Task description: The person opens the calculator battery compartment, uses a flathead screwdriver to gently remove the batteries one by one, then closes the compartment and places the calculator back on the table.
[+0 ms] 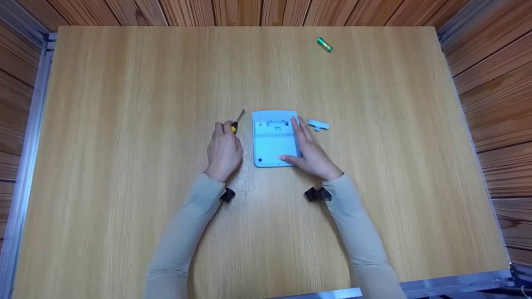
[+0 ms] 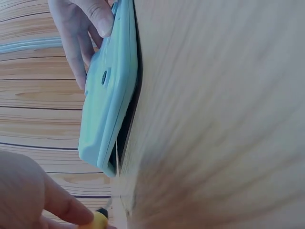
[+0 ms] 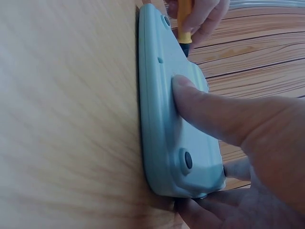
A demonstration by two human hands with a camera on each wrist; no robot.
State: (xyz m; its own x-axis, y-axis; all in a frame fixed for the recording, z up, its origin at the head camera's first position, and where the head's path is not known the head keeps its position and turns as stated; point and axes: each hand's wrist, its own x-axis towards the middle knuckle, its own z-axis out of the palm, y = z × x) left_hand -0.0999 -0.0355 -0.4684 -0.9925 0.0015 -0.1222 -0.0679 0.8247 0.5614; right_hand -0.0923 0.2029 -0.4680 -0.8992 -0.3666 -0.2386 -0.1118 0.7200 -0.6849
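Note:
A light-blue calculator (image 1: 272, 143) lies back side up in front of me, its battery slot (image 1: 277, 123) uncovered near the far edge. My right hand (image 1: 314, 155) holds it at its right side, the thumb pressed on the back and the fingers along the edge. To the left of it, my left hand (image 1: 224, 149) grips a screwdriver (image 1: 234, 126) by its yellow and black handle, the metal shaft pointing away from me and apart from the calculator. Just right of my right fingertips sits a small blue battery cover (image 1: 318, 125).
A green battery (image 1: 324, 45) lies near the far edge of the wooden table (image 1: 145, 104). Wood-plank walls (image 1: 498, 104) and metal rails (image 1: 29, 166) border the table.

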